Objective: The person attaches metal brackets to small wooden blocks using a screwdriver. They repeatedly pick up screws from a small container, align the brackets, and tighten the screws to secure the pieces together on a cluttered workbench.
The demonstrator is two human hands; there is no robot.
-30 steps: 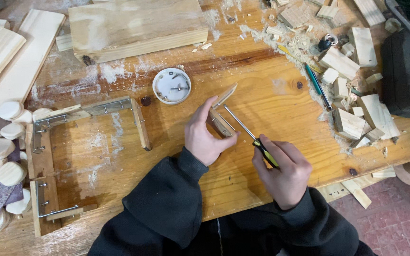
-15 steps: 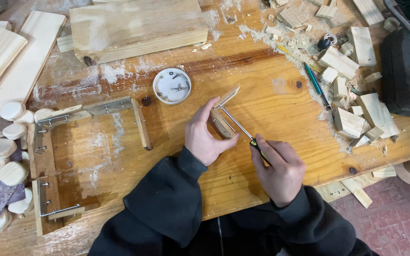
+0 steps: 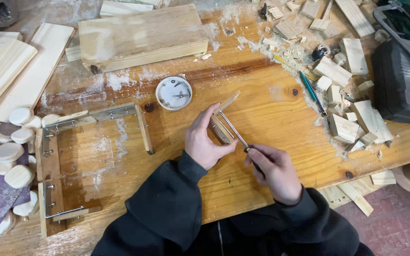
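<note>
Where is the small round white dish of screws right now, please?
In the head view, the round white dish sits on the workbench just below the thick wooden block, up and left of the left hand.

Place: you're in a woodworking workshop.
Bench: your worn wooden worktop point(image 3: 271, 109) is dusted with sawdust.
Stock: pale pine planks point(image 3: 20, 71), a thick timber block point(image 3: 141, 35).
Offcuts: small wood scraps point(image 3: 347, 109) piled nearby.
</note>
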